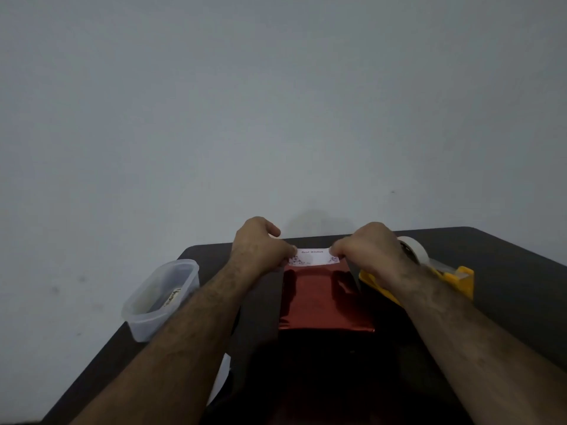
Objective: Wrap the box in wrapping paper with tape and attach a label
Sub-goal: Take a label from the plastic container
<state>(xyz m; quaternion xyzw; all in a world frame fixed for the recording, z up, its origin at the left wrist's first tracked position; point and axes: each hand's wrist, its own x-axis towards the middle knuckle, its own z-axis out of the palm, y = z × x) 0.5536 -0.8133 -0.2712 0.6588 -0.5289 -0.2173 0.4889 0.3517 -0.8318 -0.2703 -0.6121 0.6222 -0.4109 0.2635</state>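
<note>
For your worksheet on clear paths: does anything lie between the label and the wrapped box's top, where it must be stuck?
Nothing visible does. Both hands, left and right, hold the label by its ends at the red wrapped box's far edge.

The white label (313,257) reads, as far as the blur allows, "Best Wishes" in red
</note>
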